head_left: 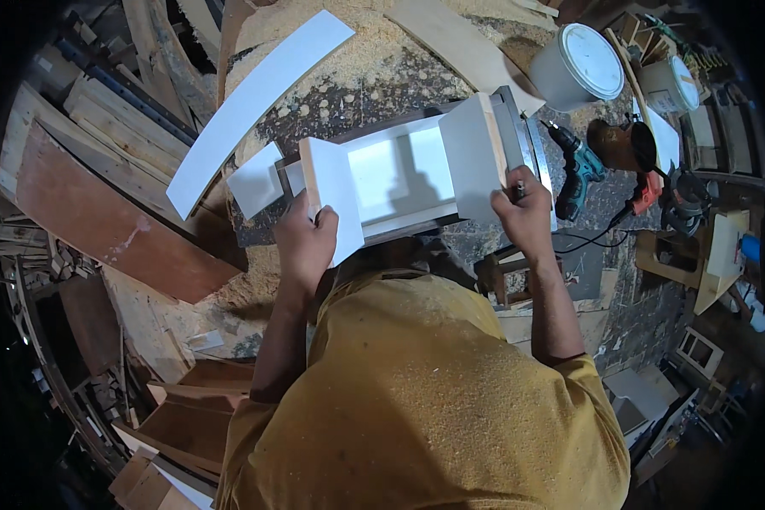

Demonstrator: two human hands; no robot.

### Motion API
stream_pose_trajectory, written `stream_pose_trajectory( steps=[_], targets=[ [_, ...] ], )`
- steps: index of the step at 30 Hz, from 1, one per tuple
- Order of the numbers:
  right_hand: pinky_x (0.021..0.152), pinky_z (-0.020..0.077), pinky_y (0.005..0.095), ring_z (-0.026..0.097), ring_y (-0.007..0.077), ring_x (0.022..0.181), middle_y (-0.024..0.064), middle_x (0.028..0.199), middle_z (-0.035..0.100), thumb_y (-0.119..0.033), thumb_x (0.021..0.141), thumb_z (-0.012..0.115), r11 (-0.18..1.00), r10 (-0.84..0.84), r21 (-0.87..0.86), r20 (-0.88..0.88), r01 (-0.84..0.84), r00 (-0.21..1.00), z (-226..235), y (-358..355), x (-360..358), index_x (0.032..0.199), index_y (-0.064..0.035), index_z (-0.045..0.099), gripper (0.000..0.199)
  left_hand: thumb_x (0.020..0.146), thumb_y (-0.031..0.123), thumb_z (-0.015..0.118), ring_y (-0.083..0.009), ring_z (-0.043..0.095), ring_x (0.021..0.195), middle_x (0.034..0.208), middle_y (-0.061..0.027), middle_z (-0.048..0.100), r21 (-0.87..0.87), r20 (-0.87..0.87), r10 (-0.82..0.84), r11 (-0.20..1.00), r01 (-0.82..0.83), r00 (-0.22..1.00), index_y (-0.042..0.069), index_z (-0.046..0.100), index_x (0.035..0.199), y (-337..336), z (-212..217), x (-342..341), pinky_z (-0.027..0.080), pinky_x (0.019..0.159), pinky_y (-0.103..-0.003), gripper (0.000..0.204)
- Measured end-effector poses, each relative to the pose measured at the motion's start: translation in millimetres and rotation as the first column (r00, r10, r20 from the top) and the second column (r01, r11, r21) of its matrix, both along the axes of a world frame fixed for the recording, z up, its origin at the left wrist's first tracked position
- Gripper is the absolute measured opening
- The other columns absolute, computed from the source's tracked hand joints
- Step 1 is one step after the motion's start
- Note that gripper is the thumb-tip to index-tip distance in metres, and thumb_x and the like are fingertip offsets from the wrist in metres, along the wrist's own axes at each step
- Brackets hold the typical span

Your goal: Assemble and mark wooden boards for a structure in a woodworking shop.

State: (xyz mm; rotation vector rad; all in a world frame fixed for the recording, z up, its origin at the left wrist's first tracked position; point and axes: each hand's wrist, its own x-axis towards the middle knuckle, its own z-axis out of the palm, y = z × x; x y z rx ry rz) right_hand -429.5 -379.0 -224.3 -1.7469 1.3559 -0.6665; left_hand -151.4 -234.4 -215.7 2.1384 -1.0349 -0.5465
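A wooden box with white inner faces [476, 149], like a drawer, lies between my hands above the workbench. Its white bottom panel [399, 174] carries a dark shadow. My left hand [306, 242] is closed round the near edge of the box's left side, thumb toward the inside. On the opposite side, my right hand [525, 211] grips the right wall near its front corner. A small dark spot shows by the right fingers; I cannot make out what it is. Partly behind the box's left side is a small white board [257, 180].
Sawdust covers much of the bench [348, 93]. A long white board [259, 106] lies far left, a bare plank [463, 42] beyond the box. To the right are a teal cordless drill [578, 170], a lidded white bucket [576, 68] and a red power tool [646, 194] with a black cord.
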Motion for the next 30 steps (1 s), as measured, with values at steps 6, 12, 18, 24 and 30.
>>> stream_pose_trajectory(
  steps=[6, 12, 18, 24, 30],
  targets=[
    [0.058, 0.0489, 0.0371, 0.062, 0.0252, 0.061, 0.0179, 0.07, 0.06, -0.009, 0.072, 0.061, 1.0, 0.003, -0.025, -0.143, -0.006, 0.99, 17.7, 2.7, 27.2, 0.081, 0.0031, 0.051, 0.018, 0.077, 0.013, 0.057, -0.0423, 0.063, 0.082, 0.088, -0.026, 0.064, -0.013, 0.112, 0.008, 1.0, -0.007, 0.994, -0.005, 0.062, 0.1, -5.2, -15.4, 7.1, 0.051, 0.073, -0.046, 0.03],
    [0.061, 0.0482, 0.0422, 0.061, 0.0362, 0.065, 0.0231, 0.071, 0.059, -0.011, 0.071, 0.061, 0.991, -0.004, -0.132, -0.271, -0.034, 0.963, 23.0, -6.4, 32.1, 0.083, 0.0042, 0.051, 0.022, 0.076, 0.013, 0.056, -0.043, 0.062, 0.081, 0.084, -0.0254, 0.063, -0.035, 0.079, 0.039, 0.999, -0.037, 0.996, -0.005, 0.062, 0.094, -7.8, -22.0, 16.7, 0.05, 0.072, -0.047, 0.026],
    [0.062, 0.0482, 0.0424, 0.061, 0.037, 0.065, 0.0233, 0.072, 0.059, -0.011, 0.072, 0.062, 0.984, 0.031, -0.156, -0.33, -0.087, 0.943, 25.2, -4.6, 30.3, 0.083, 0.0028, 0.051, 0.021, 0.076, 0.012, 0.055, -0.0436, 0.062, 0.08, 0.085, -0.0248, 0.063, -0.05, 0.097, 0.04, 0.998, -0.035, 0.994, -0.004, 0.061, 0.096, -4.2, -29.9, 11.1, 0.05, 0.07, -0.047, 0.027],
    [0.064, 0.0485, 0.0446, 0.06, 0.04, 0.068, 0.0237, 0.075, 0.059, -0.01, 0.073, 0.062, 0.955, 0.07, -0.241, -0.379, -0.171, 0.923, 25.3, -10.5, 26.9, 0.083, 0.0023, 0.05, 0.02, 0.076, 0.012, 0.055, -0.0448, 0.062, 0.079, 0.086, -0.0272, 0.063, -0.144, 0.12, 0.055, 0.989, -0.038, 0.991, -0.006, 0.061, 0.099, -1.9, -43.4, 0.3, 0.05, 0.07, -0.047, 0.03],
    [0.068, 0.0495, 0.0465, 0.062, 0.0407, 0.074, 0.0233, 0.079, 0.06, -0.011, 0.073, 0.063, 0.965, 0.102, -0.188, -0.371, -0.182, 0.923, 20.7, -11.2, 16.3, 0.085, 0.003, 0.052, 0.021, 0.076, 0.011, 0.055, -0.0439, 0.063, 0.081, 0.088, -0.0282, 0.063, -0.127, 0.203, 0.074, 0.991, -0.049, 0.976, -0.01, 0.059, 0.105, 0.6, -58.5, -5.2, 0.051, 0.071, -0.047, 0.036]
  ],
)
